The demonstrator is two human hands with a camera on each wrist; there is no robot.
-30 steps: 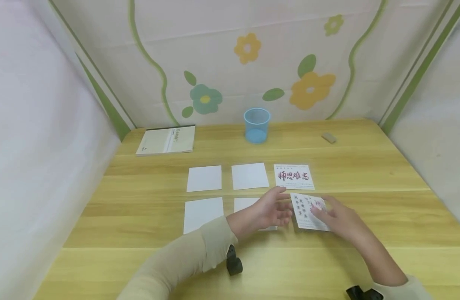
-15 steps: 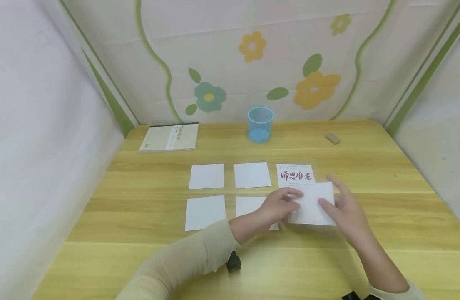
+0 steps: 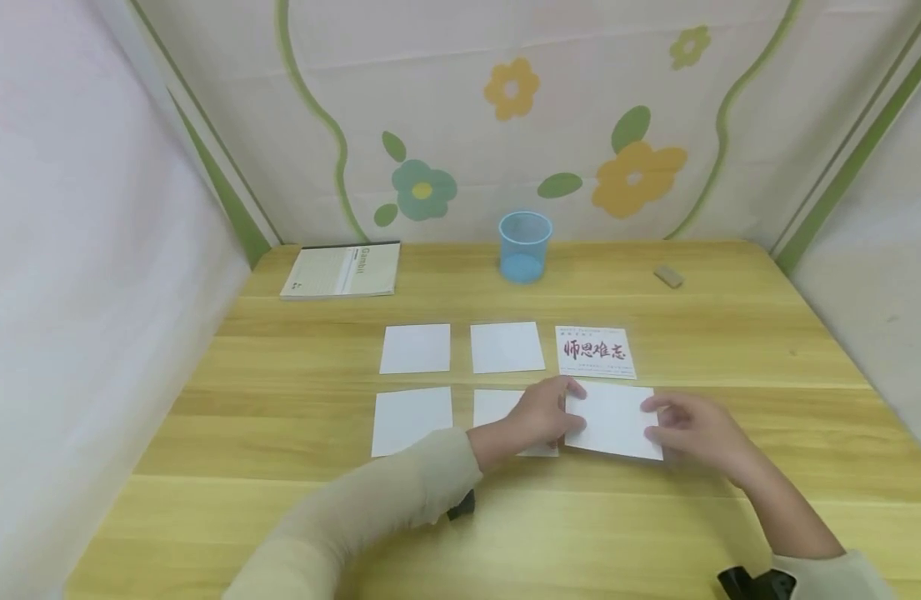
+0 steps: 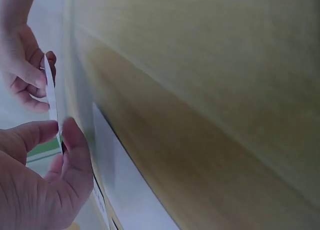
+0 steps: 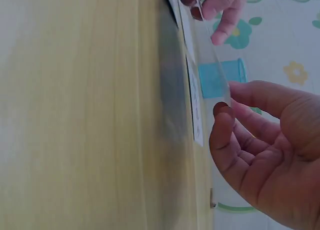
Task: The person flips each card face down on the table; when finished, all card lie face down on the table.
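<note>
A white square card (image 3: 612, 421) with its blank side up is held between both hands. My left hand (image 3: 541, 411) pinches its left edge between thumb and fingers, and my right hand (image 3: 698, 429) pinches the right edge. From the left wrist view the card (image 4: 51, 93) appears nearly edge-on, raised off the table. The right wrist view likewise shows a gap between the held card (image 5: 214, 55) and the wood. Just behind it lies a card with red characters (image 3: 595, 352). My left hand partly covers a blank card (image 3: 498, 402).
Other blank cards lie to the left: a front one (image 3: 412, 421), a back one (image 3: 417, 348) and a back middle one (image 3: 508, 347). Farther back stand a notebook (image 3: 342, 271), a blue see-through cup (image 3: 523, 247) and a small grey-brown block (image 3: 668, 277). Fabric walls enclose the table (image 3: 730, 350).
The held card has been turned over, from its printed side up to its blank side up. It has come down flatter in front of the red-lettered card, and both hands now pinch it.
</note>
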